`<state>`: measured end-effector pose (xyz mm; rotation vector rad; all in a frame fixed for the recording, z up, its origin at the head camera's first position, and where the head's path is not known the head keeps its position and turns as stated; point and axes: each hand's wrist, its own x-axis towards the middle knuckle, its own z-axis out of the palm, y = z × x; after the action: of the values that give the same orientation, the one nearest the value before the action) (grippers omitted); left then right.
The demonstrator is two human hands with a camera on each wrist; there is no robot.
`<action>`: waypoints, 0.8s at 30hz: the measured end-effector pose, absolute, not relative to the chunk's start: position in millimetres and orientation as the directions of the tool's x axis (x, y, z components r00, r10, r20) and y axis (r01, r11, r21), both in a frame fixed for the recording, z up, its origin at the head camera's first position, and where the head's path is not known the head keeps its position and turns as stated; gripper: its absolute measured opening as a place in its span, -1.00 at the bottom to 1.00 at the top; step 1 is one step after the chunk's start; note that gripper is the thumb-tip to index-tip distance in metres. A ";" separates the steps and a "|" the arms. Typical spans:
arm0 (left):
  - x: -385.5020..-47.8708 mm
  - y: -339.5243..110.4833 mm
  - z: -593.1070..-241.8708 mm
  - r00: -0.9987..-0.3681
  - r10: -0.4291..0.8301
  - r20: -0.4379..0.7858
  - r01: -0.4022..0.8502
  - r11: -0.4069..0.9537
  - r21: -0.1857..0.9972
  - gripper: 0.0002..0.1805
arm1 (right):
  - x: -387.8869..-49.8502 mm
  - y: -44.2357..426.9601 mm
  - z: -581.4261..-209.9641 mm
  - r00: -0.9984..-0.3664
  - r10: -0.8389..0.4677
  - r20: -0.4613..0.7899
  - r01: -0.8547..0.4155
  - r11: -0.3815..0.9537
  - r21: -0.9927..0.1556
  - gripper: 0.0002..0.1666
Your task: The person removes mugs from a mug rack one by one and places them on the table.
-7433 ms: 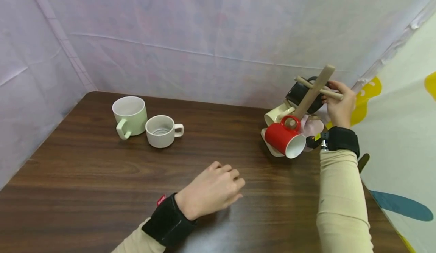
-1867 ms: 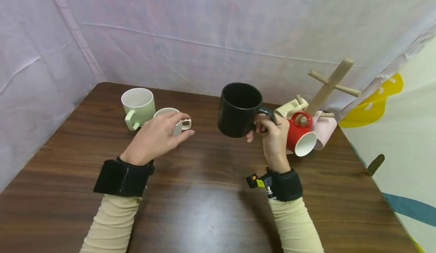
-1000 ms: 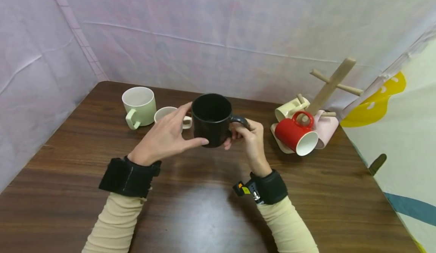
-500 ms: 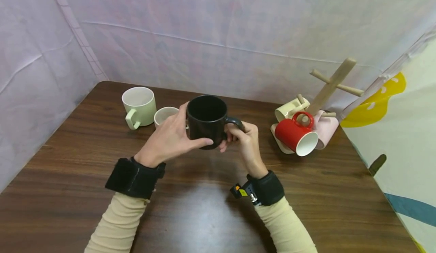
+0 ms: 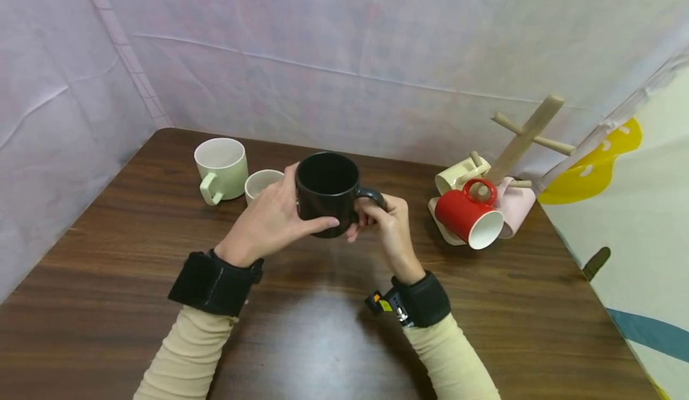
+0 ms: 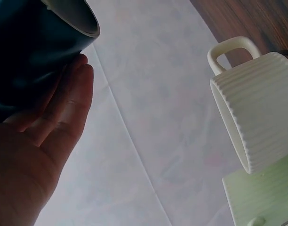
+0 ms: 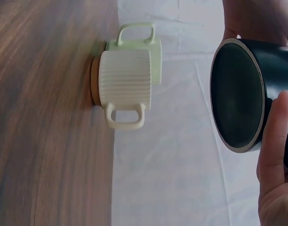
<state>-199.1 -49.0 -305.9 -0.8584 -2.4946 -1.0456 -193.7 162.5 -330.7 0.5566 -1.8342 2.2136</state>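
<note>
Above the middle of the table, a black mug hangs upright between both hands, its unglazed-rimmed base visible in the right wrist view. My left hand holds its body from the left, thumb across the front and fingers round the far side. On the other side, my right hand grips the handle. Behind the left hand stands a ribbed white mug, partly hidden in the head view. Next to it is a pale green mug, upright, handle toward the front.
At the right a tilted wooden mug rack carries a red mug, a cream mug and a pink mug. Its upper pegs are bare. White cloth walls border the brown table.
The black mug has come off the rack's upper peg and moved left to mid-table. The left hand has joined the right in holding it. Over the last half second almost nothing moved.
</note>
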 end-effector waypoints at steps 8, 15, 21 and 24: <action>-198.8 -49.2 -304.9 -0.776 0.412 0.478 0.631 0.505 0.590 0.08 | -194.0 161.1 -331.8 -0.909 -0.066 0.411 -0.393 -0.191 -0.900 -0.67; -198.4 -48.8 -305.2 -0.785 0.399 0.475 0.620 0.478 0.623 0.04 | -193.5 161.7 -332.0 -0.914 -0.068 0.400 -0.380 -0.199 -0.903 -0.69; -198.8 -48.6 -306.5 -0.769 0.367 0.524 0.639 0.458 0.618 0.03 | -194.8 166.4 -329.0 -0.896 -0.132 0.423 -0.395 -0.192 -0.898 -0.73; -199.6 -47.2 -308.6 -0.748 0.343 0.568 0.662 0.437 0.609 0.04 | -195.3 172.3 -326.6 -0.872 -0.176 0.456 -0.428 -0.178 -0.886 -0.80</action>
<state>-199.6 -47.2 -308.6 -0.8572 -2.3343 -1.2274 -195.3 172.3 -326.6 0.7083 -1.8929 2.1749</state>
